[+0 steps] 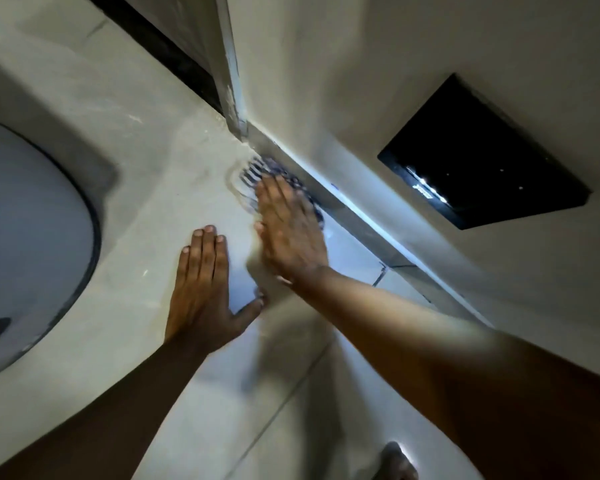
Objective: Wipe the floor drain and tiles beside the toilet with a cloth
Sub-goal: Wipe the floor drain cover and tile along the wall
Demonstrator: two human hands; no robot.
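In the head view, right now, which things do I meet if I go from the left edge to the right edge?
toilet → left hand → right hand, flat and blurred over the floor drain → black panel on the wall.

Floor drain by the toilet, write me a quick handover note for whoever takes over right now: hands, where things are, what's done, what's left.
Left hand: flat on the floor tile, fingers spread, holding nothing.
Right hand: open and flat, motion-blurred, over the floor drain at the foot of the wall.
Toilet sits to the left.
Cloth: none visible in either hand; something could be hidden under the right palm.
Done: cannot tell; pale streaks show on the tile near the drain.
Left: confirm the cloth, wipe the drain grate and the surrounding tiles.
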